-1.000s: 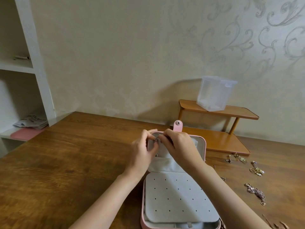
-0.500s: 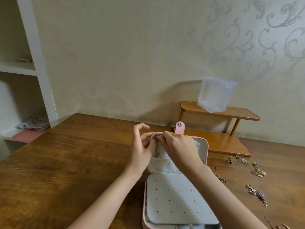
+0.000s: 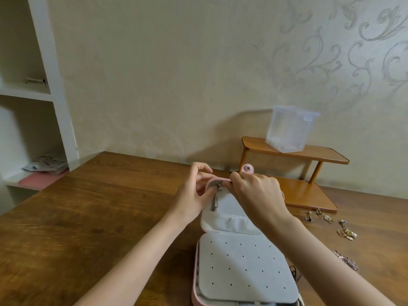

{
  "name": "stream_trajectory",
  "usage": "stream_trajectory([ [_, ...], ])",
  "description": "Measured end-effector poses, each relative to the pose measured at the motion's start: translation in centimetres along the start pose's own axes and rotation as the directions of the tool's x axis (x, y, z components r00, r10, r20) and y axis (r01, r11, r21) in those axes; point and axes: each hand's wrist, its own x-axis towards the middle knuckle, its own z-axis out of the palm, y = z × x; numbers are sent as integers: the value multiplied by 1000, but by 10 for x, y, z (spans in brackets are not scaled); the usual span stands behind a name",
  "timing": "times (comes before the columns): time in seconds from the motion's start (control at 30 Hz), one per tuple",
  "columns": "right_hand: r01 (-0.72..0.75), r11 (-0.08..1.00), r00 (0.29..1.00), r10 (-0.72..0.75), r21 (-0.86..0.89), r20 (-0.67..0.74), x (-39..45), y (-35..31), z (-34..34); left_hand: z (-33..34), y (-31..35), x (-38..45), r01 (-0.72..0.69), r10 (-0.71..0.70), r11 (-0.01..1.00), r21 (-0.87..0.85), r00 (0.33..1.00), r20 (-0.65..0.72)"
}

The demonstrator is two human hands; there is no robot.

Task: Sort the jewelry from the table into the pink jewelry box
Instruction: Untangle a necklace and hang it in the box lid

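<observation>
The pink jewelry box (image 3: 240, 268) lies open on the table, its lid standing upright and a grey perforated panel covering the base. A thin chain necklace (image 3: 216, 200) hangs down the inside of the lid from near its top edge. My left hand (image 3: 194, 193) grips the lid's upper left corner, fingers curled at the top of the chain. My right hand (image 3: 256, 195) pinches the lid's top edge just right of the chain. Loose gold jewelry (image 3: 318, 216) lies on the table to the right.
More rings and earrings (image 3: 346, 231) and a chain (image 3: 346, 260) lie at the right table edge. A small two-tier wooden shelf (image 3: 309, 171) with a clear plastic container (image 3: 289, 129) stands behind the box. White wall shelves (image 3: 33, 93) rise at the left.
The chain now hangs lower and straighter inside the lid. My left fingers have curled back onto the lid's corner, and my right hand has shifted slightly right along the top edge.
</observation>
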Motion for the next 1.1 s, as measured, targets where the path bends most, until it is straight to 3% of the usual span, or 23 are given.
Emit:
stream_trajectory([
  [0.2,98,989,979,-77,-106,189,2,-3,-14,-6,2,3,164,-156,982,-97,984,81],
  [0.33,64,989,959,-25,-131,281,-6,-12,-18,-7,3,1,235,-223,963,-129,970,97],
  [0.47,10,999,936,8,-50,351,-14,-21,-9,-6,3,3,259,-249,960,-111,964,94],
  [0.73,-152,967,963,99,202,249,-24,-15,6,-2,7,1,346,-330,912,-219,938,110],
  [0.83,-253,923,955,189,290,230,-31,-18,14,1,10,-1,369,-343,879,-303,929,136],
  [1.0,-483,759,859,315,437,403,-26,-22,26,2,9,-2,397,-365,861,-319,918,157],
  [1.1,-351,870,888,193,347,417,-20,-16,17,4,7,-2,392,-372,873,-292,920,125],
])
